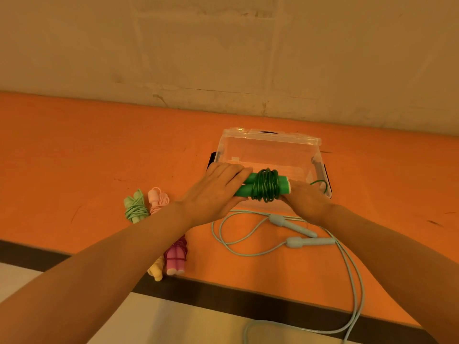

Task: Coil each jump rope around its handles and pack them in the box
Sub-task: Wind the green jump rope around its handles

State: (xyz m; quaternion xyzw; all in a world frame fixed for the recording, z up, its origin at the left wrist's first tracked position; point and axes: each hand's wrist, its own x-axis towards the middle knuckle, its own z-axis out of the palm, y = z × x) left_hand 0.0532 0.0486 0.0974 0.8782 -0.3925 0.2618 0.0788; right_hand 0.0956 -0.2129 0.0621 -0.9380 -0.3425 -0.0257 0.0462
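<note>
Head view. I see both forearms reaching forward over an orange table (74,150). The left hand (216,187) lies palm down, fingers curled over the left end of a dark green jump rope (264,186), closed on its two handles, which lie side by side. The cord is wound in a thick band around the middle of the handles. The right hand (306,197) grips the other end, next to the white caps; I see only its back, so I cannot tell how its fingers sit. A loose loop of green cord sticks out just beyond the right hand.

The bundle is held over the near edge of a clear plastic box (270,145), which sits open just beyond both hands.

Nearer to me than the right hand, a pale blue jump rope (298,228) lies uncoiled, its handles close together and its cord trailing off the table edge.

By the left forearm: a light green bundle (135,207) and a pink bundle (157,199) to its left, a magenta bundle (176,256) and a yellow bundle (156,269) partly hidden beneath it.
</note>
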